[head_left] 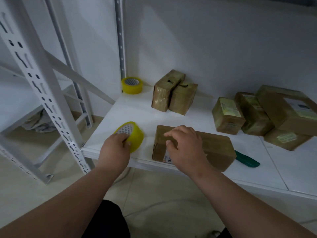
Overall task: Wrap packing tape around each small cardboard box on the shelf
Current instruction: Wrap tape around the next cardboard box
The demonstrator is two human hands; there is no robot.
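Left hand (116,145) gripping tape roll (132,134), label unreadable

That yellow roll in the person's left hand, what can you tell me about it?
The tape roll is yellow, glossy packing tape wound on a pale core printed with small dark marks. It is tilted, its open core facing up and toward the camera, at the front left of the white shelf, left of the plain cardboard box. The left hand grips its near edge, fingers curled over the rim. No loose end shows.

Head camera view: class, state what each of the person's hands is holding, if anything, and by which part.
The left hand grips the yellow roll of packing tape at its near rim. The right hand holds nothing; it rests on the brown cardboard box.
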